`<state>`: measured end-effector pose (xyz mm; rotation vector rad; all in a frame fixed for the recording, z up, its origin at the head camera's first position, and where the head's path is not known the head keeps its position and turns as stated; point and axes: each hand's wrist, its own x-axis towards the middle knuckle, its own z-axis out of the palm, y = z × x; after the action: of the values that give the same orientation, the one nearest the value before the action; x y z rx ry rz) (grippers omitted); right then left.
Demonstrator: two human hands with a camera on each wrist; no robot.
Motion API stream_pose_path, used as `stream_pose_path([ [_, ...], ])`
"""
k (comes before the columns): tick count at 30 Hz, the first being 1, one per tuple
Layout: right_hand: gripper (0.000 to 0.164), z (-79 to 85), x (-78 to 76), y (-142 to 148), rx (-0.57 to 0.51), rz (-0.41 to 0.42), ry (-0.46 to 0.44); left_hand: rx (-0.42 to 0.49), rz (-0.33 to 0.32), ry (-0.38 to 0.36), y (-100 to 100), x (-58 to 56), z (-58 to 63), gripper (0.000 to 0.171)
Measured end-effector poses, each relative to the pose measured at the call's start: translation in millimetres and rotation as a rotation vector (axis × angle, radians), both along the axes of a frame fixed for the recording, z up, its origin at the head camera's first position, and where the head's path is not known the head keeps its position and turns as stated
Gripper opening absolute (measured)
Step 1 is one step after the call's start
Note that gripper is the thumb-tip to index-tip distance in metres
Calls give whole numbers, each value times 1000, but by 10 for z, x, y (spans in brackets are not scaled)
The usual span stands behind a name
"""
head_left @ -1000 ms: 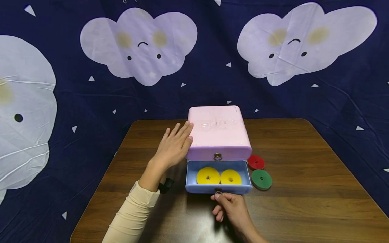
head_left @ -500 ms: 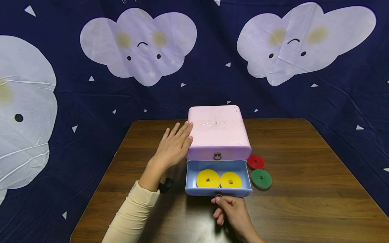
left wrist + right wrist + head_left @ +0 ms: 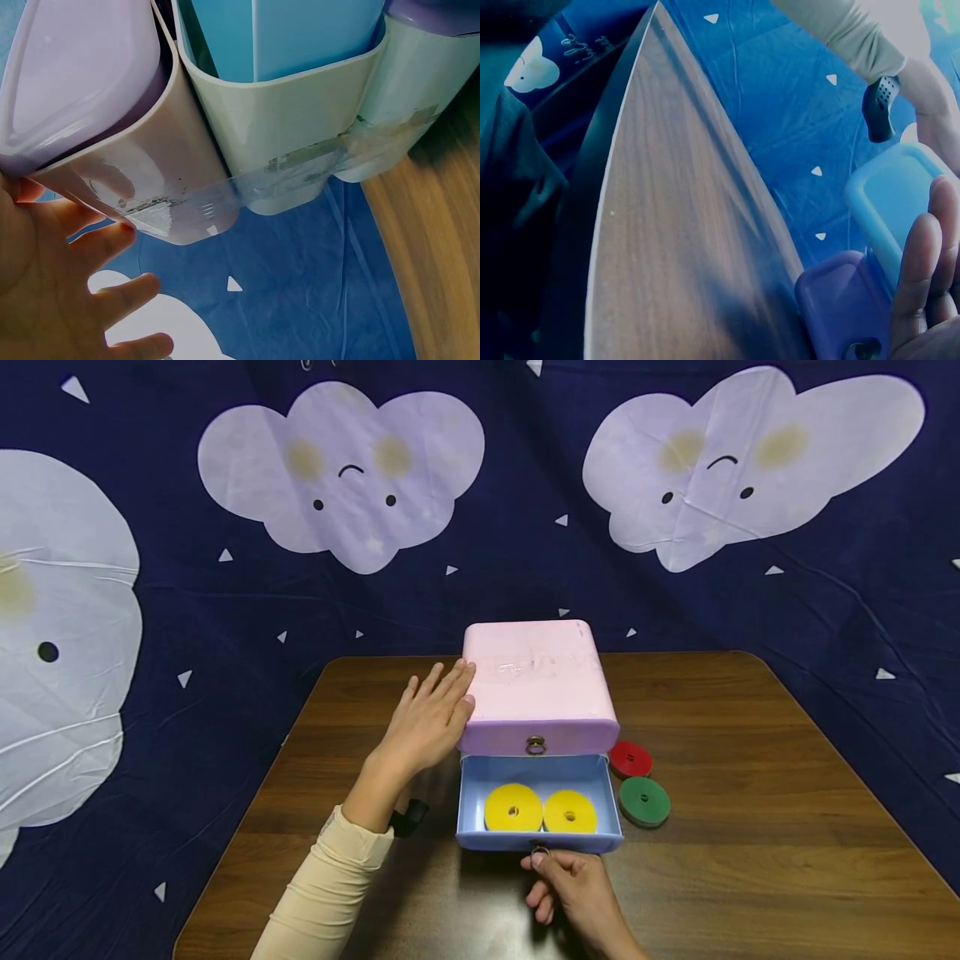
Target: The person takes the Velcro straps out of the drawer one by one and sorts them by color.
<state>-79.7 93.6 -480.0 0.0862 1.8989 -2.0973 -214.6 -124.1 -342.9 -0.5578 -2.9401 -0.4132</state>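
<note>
In the head view a small drawer chest (image 3: 532, 672) stands on the table, pink on top with a purple front. Its light blue drawer (image 3: 472, 789) is pulled well out, holding a yellow ring-shaped disc (image 3: 498, 806) and a second yellow disc (image 3: 583, 814) side by side. My left hand (image 3: 426, 718) rests with straight, spread fingers on the chest's upper left edge. Thumb and forefinger of my right hand (image 3: 577, 889) pinch the ring pull (image 3: 539, 851) on the blue drawer's front. The right wrist view catches those fingers before the blue front (image 3: 892, 199).
Just right of the chest lie a red disc (image 3: 637, 752) and a green disc (image 3: 657, 808) on the wooden table (image 3: 750, 860). A lower purple drawer (image 3: 840, 300) sits under the blue one. Behind hangs a dark blue cloth (image 3: 525, 568) printed with clouds.
The blue drawer has slid further out toward me, drawn by my right hand, and the yellow discs have come with it. My left hand keeps its place on the chest.
</note>
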Motion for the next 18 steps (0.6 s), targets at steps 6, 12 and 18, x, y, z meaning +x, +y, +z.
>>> stream_pose_path([
  [6, 49, 0, 21, 12, 2, 3, -20, -5, -2, -1, -3, -12, -12, 54],
  [12, 50, 2, 49, 21, 4, 17, -24, -5, -5, -1, -3, -9, -8, 54],
  [18, 50, 2, 64, 25, 6, 22, -37, 3, -7, 5, -3, -7, -11, 54],
])
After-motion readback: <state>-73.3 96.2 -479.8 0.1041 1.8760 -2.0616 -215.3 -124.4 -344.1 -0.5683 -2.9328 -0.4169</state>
